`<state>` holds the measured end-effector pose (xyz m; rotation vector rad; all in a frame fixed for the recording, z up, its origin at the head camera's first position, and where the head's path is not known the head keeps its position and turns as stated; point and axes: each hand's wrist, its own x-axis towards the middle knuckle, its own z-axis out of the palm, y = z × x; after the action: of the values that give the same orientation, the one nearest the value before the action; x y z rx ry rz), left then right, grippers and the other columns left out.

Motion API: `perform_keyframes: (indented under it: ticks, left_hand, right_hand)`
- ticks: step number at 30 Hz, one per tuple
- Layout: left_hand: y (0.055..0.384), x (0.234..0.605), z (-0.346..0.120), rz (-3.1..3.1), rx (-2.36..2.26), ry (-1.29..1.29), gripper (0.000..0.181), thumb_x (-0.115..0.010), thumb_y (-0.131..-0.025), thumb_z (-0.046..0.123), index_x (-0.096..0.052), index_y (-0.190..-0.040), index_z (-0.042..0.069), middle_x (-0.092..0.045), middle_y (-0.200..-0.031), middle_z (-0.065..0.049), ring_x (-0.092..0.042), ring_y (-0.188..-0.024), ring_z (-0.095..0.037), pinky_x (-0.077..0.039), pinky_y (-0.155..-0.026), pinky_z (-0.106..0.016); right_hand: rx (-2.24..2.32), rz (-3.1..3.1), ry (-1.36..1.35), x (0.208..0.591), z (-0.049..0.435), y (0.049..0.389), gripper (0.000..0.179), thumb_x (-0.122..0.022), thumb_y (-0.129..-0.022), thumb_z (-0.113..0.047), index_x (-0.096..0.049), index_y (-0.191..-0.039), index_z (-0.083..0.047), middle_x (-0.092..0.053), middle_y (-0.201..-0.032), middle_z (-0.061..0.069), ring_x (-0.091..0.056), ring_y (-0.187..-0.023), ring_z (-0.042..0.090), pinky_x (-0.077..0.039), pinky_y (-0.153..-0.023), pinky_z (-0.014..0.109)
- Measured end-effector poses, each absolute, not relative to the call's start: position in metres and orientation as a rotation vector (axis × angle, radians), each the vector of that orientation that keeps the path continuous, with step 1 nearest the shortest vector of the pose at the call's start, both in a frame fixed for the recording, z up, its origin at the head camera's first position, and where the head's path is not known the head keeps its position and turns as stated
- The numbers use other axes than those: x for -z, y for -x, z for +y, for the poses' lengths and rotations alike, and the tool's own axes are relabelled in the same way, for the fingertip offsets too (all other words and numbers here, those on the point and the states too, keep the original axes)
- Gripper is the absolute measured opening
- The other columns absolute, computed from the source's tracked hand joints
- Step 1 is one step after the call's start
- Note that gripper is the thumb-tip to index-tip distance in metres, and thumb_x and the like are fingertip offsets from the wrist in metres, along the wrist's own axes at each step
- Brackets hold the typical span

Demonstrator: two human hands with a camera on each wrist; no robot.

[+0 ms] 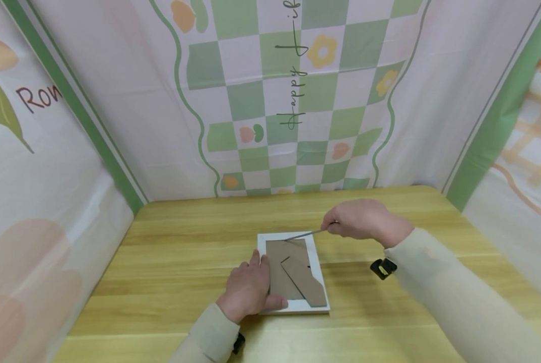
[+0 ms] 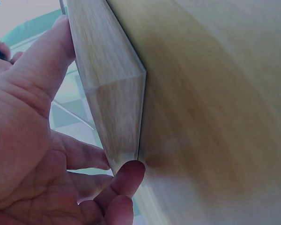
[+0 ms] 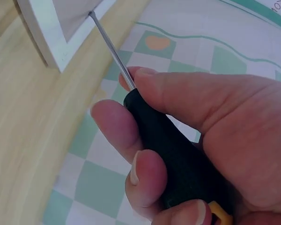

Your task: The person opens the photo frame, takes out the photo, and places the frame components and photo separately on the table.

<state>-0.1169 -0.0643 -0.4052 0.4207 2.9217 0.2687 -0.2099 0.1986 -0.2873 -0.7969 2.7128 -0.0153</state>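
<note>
Picture frame (image 1: 313, 257) lies back up on the table (image 1: 175, 262), near six o'clock in my head view.
I see the left hand (image 1: 248, 288) at its eight-to-nine o'clock side, fingers and thumb gripping the seven o'clock corner. The right hand (image 1: 361, 219), at two o'clock of the frame, has its fingers curled round the dark handle (image 3: 168, 154) of a screwdriver (image 1: 303, 235); the metal shaft (image 3: 113, 51) runs to twelve o'clock on the brown back panel (image 1: 277, 277). Whether the tip (image 3: 92, 15) sits under its edge, I cannot tell.

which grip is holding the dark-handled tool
The right grip: its fingers curl round the dark-handled tool. The left grip instead touches the white-bordered frame.
</note>
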Motion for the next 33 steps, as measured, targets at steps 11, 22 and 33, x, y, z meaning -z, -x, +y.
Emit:
perform_keyframes:
  ticks: [11, 22, 33]
  left_hand:
    - [0.118, 0.407, -0.065, 2.917, -0.277, -0.404, 0.117, -0.081, -0.076, 0.072, -0.041, -0.156, -0.004, -0.037, -0.162, -0.03, -0.06, -0.125, -0.043, -0.053, -0.1, -0.054]
    - [0.119, 0.41, -0.064, 2.915, -0.277, -0.391, 0.118, -0.08, -0.075, 0.073, -0.041, -0.156, -0.003, -0.036, -0.163, -0.029, -0.058, -0.128, -0.045, -0.051, -0.103, -0.056]
    - [0.118, 0.408, -0.064, 2.933, -0.232, -0.411, 0.117, -0.079, -0.076, 0.074, -0.041, -0.156, -0.003, -0.038, -0.162, -0.029, -0.06, -0.125, -0.044, -0.053, -0.101, -0.054]
  right_hand:
    - [0.174, 2.523, 0.708, 0.277, 0.196, 0.233, 0.028, -0.056, -0.108, -0.022, -0.073, -0.131, -0.019, -0.075, -0.111, 0.0, -0.071, -0.095, 0.015, -0.057, -0.085, 0.043]
    - [0.326, 2.397, 0.622, 0.27, 0.196, 0.251, 0.027, -0.055, -0.108, -0.017, -0.073, -0.129, -0.013, -0.068, -0.09, 0.004, -0.042, -0.059, 0.01, -0.039, -0.057, 0.024]
    - [0.327, 2.379, 0.606, 0.263, 0.196, 0.265, 0.026, -0.058, -0.107, -0.022, -0.075, -0.127, -0.017, -0.071, -0.088, 0.005, -0.042, -0.055, 0.01, -0.036, -0.057, 0.024]
